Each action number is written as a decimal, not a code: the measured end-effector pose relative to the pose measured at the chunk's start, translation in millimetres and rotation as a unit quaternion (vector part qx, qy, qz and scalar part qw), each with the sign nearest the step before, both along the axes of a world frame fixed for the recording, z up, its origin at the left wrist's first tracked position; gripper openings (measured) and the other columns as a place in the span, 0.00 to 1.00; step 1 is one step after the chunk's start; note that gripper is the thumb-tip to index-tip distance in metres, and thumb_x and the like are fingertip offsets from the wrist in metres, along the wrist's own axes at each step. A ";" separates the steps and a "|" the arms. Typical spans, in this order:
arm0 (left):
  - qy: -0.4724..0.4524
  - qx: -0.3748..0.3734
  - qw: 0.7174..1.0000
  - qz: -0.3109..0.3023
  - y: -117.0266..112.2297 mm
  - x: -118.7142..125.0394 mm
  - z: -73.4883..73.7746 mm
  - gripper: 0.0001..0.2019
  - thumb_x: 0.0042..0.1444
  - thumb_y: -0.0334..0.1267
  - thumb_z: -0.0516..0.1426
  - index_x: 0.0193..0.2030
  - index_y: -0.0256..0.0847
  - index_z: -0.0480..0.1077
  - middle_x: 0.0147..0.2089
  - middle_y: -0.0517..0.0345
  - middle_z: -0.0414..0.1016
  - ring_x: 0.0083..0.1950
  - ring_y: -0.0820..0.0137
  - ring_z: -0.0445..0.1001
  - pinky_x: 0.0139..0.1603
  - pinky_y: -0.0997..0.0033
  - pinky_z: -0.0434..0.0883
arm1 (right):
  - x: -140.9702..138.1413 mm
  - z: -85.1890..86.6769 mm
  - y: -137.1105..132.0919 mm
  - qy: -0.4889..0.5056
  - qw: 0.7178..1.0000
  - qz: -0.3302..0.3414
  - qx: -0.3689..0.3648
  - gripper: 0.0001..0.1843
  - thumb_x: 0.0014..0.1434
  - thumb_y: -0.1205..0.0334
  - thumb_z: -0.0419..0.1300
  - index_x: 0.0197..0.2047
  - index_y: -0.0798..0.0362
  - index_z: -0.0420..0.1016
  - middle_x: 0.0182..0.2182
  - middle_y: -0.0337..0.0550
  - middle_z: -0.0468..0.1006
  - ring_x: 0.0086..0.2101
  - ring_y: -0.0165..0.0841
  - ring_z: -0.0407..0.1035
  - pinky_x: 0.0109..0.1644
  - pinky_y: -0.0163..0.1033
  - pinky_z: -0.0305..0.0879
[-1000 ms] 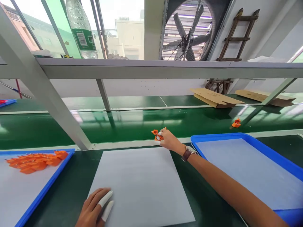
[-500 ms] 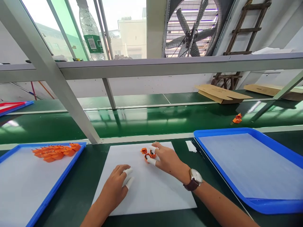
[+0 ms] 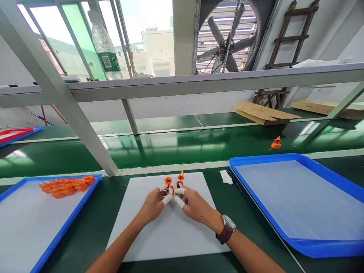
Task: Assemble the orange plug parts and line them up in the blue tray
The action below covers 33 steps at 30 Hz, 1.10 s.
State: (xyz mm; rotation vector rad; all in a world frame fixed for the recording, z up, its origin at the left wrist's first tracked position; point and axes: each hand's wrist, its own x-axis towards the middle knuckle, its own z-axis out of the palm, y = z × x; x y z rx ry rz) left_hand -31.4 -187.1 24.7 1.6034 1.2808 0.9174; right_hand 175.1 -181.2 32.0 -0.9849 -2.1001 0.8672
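Observation:
Over a white sheet (image 3: 142,231), my two hands are close together with white covers on several fingertips. My left hand (image 3: 153,204) is closed on a small orange plastic part (image 3: 168,182) with a black and white section, held between thumb and finger. Just to its right, my right hand (image 3: 196,204), with a watch at the wrist, has its fingers closed around a second orange part (image 3: 180,177), whose pointed tip stands up. Fingers hide the lower ends of both parts.
At left, a blue-rimmed tray (image 3: 71,216) carries a cluster of orange parts (image 3: 66,185). Another blue tray (image 3: 273,223) lies at right, beside a white scrap (image 3: 226,177). Farther back, one orange part (image 3: 276,143) sits on the green belt (image 3: 182,148). A slanted metal post (image 3: 93,140) rises at left.
My left hand has moved up and right and closed on one orange part. My right hand has shifted slightly down and holds the other. The parts now stand upright. The view tilted slightly.

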 end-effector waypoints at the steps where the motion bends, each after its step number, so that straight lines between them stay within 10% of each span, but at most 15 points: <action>1: -0.059 -0.033 0.998 -0.007 -3.5 -2.6 1.2 0.20 0.59 0.47 0.60 0.57 0.45 0.70 0.51 0.52 0.77 0.49 0.61 0.77 0.50 0.59 0.76 | -0.7 0.6 -0.4 0.039 0.999 0.009 -0.035 0.10 0.66 0.63 0.55 0.46 0.50 0.76 0.40 0.43 0.77 0.32 0.32 0.69 0.36 0.38 0.66; 7: -0.039 0.052 0.998 -0.005 -22.6 -9.2 -3.3 0.18 0.61 0.39 0.60 0.58 0.47 0.72 0.57 0.52 0.76 0.54 0.61 0.77 0.56 0.55 0.76 | -4.4 -0.7 8.2 0.208 0.944 -0.019 -0.254 0.17 0.65 0.47 0.57 0.44 0.53 0.74 0.31 0.40 0.77 0.27 0.31 0.71 0.29 0.36 0.69; 13: 0.130 0.292 0.945 0.065 -26.9 -9.2 -14.5 0.18 0.61 0.31 0.59 0.56 0.49 0.73 0.58 0.52 0.75 0.58 0.62 0.75 0.56 0.58 0.76 | -9.4 2.8 7.6 0.120 0.970 -0.018 -0.212 0.16 0.58 0.55 0.66 0.48 0.51 0.77 0.32 0.39 0.76 0.29 0.32 0.71 0.30 0.36 0.70; 21: 0.051 0.135 0.979 0.145 -29.9 -16.9 -19.4 0.11 0.58 0.34 0.60 0.48 0.44 0.74 0.50 0.53 0.79 0.37 0.70 0.78 0.39 0.66 0.80 | -32.9 -7.7 -13.6 0.129 0.986 -0.028 -0.105 0.21 0.61 0.67 0.58 0.57 0.47 0.71 0.48 0.44 0.77 0.45 0.36 0.74 0.51 0.45 0.73; 33: -0.047 0.020 0.994 0.096 -28.5 -8.2 -19.5 0.16 0.60 0.40 0.61 0.55 0.45 0.72 0.52 0.53 0.78 0.50 0.65 0.79 0.56 0.60 0.78 | -34.7 -26.0 -10.6 0.206 0.954 -0.107 -0.190 0.13 0.59 0.60 0.63 0.47 0.52 0.75 0.42 0.46 0.80 0.41 0.38 0.77 0.48 0.46 0.76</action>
